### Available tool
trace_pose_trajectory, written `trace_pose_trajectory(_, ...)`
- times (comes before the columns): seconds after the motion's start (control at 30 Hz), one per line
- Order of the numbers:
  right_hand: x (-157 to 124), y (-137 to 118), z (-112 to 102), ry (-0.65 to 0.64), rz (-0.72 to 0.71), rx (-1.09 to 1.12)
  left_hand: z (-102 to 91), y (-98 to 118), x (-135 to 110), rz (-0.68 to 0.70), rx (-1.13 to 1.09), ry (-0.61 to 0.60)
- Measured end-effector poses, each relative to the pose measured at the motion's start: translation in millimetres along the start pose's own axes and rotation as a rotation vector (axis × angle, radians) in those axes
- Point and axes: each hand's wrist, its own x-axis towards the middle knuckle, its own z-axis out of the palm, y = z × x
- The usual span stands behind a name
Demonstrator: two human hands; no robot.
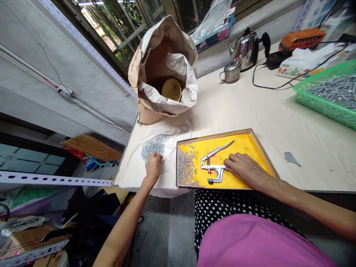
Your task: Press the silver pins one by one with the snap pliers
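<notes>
Fingers of the left hand (153, 167) bunch at the pins (152, 147) (I cannot tell if they grip any); the right hand (243, 169) grips silver pliers (217, 167), handles spread.

Both hands seen bare: left hand (153, 165) and right hand (244, 167), slim-fingered, knuckles clearly shown on the right one. Slender left forearm (119, 226) and right forearm (306, 202) left uncovered along the visible length. Torso covered by a plain magenta-pink cloth garment (256, 243), smooth, rounded in outline; shirt or apron cannot be told. Lap covered by a black fabric garment with small round white polka dots (217, 204), seen just below the near edge of the cream-topped table (319, 148). Dots closely, fairly evenly spaced. Dotted fabric partly overlapped by the pink; skirt or trousers cannot be distinguished.
</notes>
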Motion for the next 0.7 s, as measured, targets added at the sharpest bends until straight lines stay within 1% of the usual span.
trace_pose_trajectory(0.03,0.1,-0.3,0.5,0.003,0.003,-0.004,2.7,-7.6,5.9,0.000,0.004,-0.038)
trace_pose_trajectory(0.1,0.4,-0.5,0.9,0.008,0.005,-0.009,7.8,-16.5,14.8,0.047,0.023,-0.106)
trace_pose_trajectory(0.27,1.6,0.9,-0.3,0.002,0.000,-0.010,14.2,-17.5,27.5,0.252,0.168,-0.223)
trace_pose_trajectory(0.33,1.7,1.6,-1.0,-0.004,-0.007,-0.007,14.1,-17.5,31.6,0.306,0.198,-0.251)
trace_pose_trajectory(0.53,1.9,0.5,-1.6,-0.017,0.023,0.007,11.9,-21.1,38.9,0.365,0.187,-0.281)
trace_pose_trajectory(0.7,3.3,-1.0,-2.0,0.011,0.027,0.000,16.1,-23.2,38.1,0.348,0.135,-0.247)
